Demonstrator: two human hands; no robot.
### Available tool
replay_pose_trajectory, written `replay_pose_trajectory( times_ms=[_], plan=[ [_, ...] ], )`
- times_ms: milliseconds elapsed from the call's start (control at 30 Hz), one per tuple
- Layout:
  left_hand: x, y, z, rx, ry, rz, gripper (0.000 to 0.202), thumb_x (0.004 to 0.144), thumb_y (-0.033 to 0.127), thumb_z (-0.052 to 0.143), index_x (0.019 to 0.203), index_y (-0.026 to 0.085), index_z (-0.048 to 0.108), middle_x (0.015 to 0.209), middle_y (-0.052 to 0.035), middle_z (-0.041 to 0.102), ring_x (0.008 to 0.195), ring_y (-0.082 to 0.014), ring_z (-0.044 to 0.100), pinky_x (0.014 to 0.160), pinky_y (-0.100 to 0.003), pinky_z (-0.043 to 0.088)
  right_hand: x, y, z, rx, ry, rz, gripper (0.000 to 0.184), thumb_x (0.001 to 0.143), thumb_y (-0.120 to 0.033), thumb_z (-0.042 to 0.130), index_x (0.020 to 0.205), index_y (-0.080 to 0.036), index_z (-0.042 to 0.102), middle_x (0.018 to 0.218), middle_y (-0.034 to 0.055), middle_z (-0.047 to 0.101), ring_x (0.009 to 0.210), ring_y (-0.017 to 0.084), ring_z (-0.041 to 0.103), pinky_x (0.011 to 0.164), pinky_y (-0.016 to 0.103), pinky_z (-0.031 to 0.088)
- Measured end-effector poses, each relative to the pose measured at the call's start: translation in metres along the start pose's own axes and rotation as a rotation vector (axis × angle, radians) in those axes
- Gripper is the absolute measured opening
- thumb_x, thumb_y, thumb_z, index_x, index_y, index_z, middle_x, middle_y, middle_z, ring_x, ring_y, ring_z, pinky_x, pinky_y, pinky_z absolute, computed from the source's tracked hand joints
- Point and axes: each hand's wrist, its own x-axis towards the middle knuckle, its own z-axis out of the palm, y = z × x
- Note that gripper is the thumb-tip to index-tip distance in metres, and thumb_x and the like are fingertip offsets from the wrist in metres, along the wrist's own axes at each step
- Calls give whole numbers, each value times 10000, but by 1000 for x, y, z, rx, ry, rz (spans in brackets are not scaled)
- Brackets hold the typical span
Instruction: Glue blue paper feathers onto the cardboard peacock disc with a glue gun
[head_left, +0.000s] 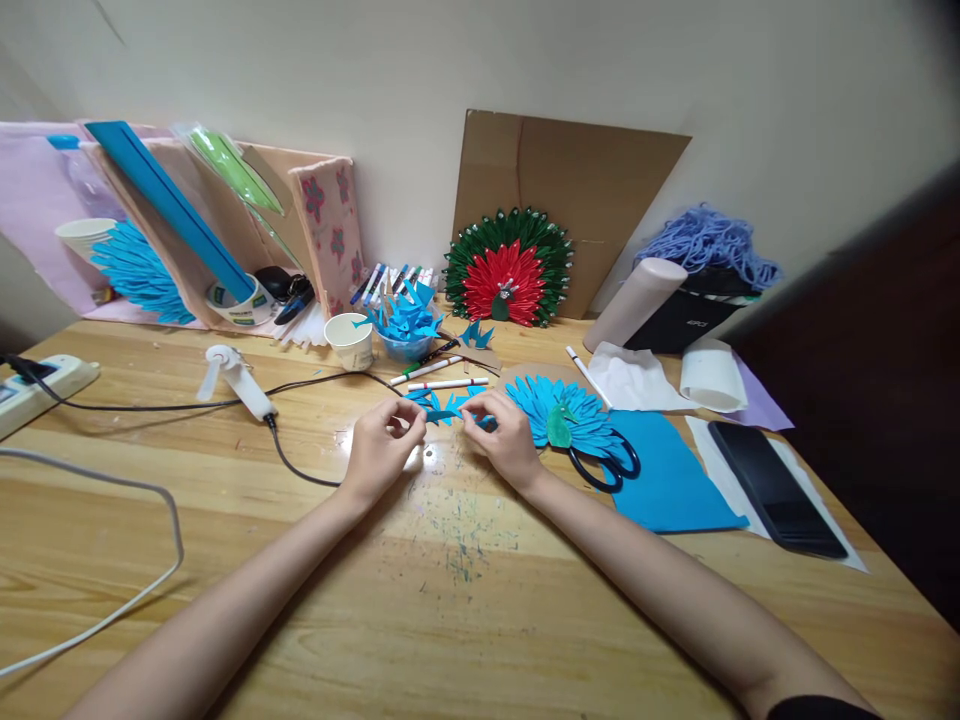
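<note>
My left hand [386, 446] pinches a small pointed blue paper piece [439, 416] between thumb and fingertips. Just across from it, my right hand [501, 440] is closed in a pinch, with blue paper at its fingertips; whether this is the same piece is hard to see. More cut blue pieces [427, 400] lie on the table just behind the hands. To the right of my right hand is a fan of blue paper feathers [517, 395] with a green bird body [559, 426]. Black-handled scissors [600, 478] stick out from under it.
Behind stand a paper cup [349, 345], a bowl of blue scraps [406, 346] and a red-green peacock [510, 290] against cardboard [600, 180]. Blue sheet [675, 480] and phone [776, 490] lie right. Left are a small white corded tool [244, 385], cables and a power strip [49, 390].
</note>
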Motion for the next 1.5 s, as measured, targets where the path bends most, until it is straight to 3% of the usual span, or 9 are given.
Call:
replay_pose_trajectory(
  times_ms=[167,333,567,800,1267,1500],
  plan=[
    [-2,3,2,-209,-52,-155,250,747,393,593,773,144,582,716,-20,615,561,-131,606,520,-221,469,-1,-3,0,145,-68,45,133,810,-225,563,932,-185,598,886,44,603,742,135,577,670,279,504],
    [-7,4,6,-217,-136,-131,238,758,378,588,772,141,602,730,-33,628,617,-135,606,570,-228,479,-3,-6,1,197,-138,20,99,822,-227,558,899,-198,612,866,34,620,797,141,595,694,275,507],
    [-7,-2,9,-212,-217,-144,254,757,379,588,824,136,620,753,-59,656,673,-158,611,624,-251,474,-3,-6,1,182,-114,-15,59,819,-206,544,826,-198,602,809,26,619,754,137,591,653,268,502],
    [-6,-1,9,-249,-249,-130,234,769,362,569,775,136,630,732,-41,642,661,-138,580,614,-229,455,-2,-9,-1,61,-96,-90,42,777,-170,563,763,-207,578,748,23,623,736,164,562,675,318,472],
    [1,5,5,-405,-286,-341,246,688,369,624,682,124,639,595,-26,635,517,-119,566,528,-230,460,-8,-8,1,-237,-95,-348,82,799,-143,526,778,-190,590,796,63,631,777,182,539,679,307,463],
    [1,4,4,-433,-287,-343,256,683,371,646,688,115,640,599,-26,645,532,-123,586,551,-233,477,-8,-11,1,-262,-116,-386,104,824,-156,505,794,-177,602,813,72,633,791,181,541,699,307,457]
  ],
)
